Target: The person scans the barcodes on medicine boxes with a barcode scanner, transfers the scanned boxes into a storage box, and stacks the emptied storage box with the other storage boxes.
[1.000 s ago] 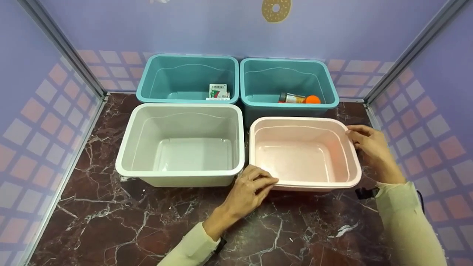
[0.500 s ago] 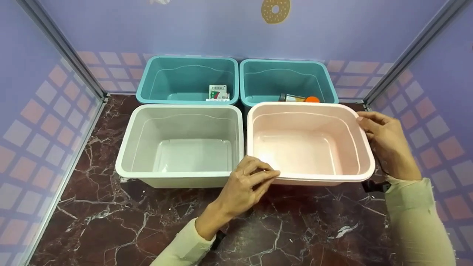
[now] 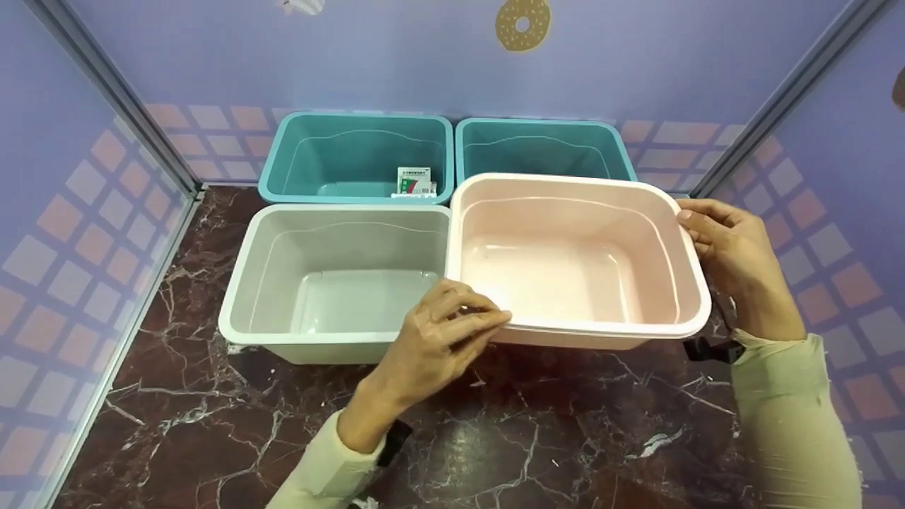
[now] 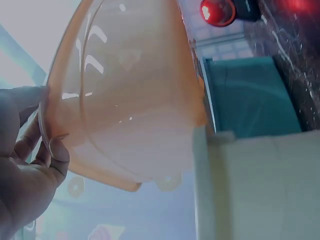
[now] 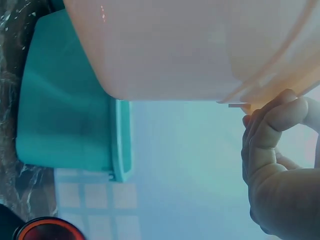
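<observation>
A pale pink plastic bin hangs raised over the table, its inside bare. My left hand pinches its rim at the front left corner; the left wrist view has the thumb and fingers on either side of that rim. On the right side, my right hand grips the rim, thumb on the inner side. The pink bin's left edge overlaps the white bin in the head view, and its back rim covers the front of the right teal bin.
Beside the right teal bin stands a left teal bin with small printed boxes inside. Purple wall panels close off the back and sides. The table is dark, veined marble.
Both hands have lifted the pink bin off the table, then shifted it slightly left. Its back rim now hides the orange-capped bottle in the right teal bin.
</observation>
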The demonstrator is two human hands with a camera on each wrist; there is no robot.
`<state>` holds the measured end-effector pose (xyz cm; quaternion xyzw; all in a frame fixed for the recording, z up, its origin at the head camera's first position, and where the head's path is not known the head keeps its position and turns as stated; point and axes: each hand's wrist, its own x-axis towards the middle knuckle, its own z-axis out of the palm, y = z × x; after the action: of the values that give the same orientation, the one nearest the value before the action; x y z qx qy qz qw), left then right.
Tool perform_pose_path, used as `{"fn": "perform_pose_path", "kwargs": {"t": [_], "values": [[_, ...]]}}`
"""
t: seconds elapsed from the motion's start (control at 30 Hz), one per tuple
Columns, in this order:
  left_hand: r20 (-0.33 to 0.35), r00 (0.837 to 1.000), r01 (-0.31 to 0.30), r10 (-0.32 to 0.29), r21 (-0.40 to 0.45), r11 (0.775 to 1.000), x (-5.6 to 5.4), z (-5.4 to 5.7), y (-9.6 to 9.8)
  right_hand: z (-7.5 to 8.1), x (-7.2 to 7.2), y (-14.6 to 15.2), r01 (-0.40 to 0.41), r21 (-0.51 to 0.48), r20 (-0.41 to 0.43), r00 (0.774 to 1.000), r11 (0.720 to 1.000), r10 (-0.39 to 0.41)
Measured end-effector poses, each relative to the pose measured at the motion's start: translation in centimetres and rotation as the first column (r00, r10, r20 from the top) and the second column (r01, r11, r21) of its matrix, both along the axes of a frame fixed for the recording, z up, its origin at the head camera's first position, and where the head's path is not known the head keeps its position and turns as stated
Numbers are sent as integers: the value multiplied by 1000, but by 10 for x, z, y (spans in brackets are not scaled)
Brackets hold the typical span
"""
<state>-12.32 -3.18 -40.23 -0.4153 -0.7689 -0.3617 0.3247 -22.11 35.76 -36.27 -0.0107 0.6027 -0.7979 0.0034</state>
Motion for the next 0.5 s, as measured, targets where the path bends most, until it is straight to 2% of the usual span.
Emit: {"fn": "perform_pose_path", "kwargs": {"t": [0.23,0.5], "values": [[-33,999,35,-33,68,997,-8,10,-18,7,-4,-16,-19,-24,-44,999,1000,18],[-7,999,36,-35,86,996,-14,14,-41,8,-10,-34,-50,-19,-51,997,999,49]]}}
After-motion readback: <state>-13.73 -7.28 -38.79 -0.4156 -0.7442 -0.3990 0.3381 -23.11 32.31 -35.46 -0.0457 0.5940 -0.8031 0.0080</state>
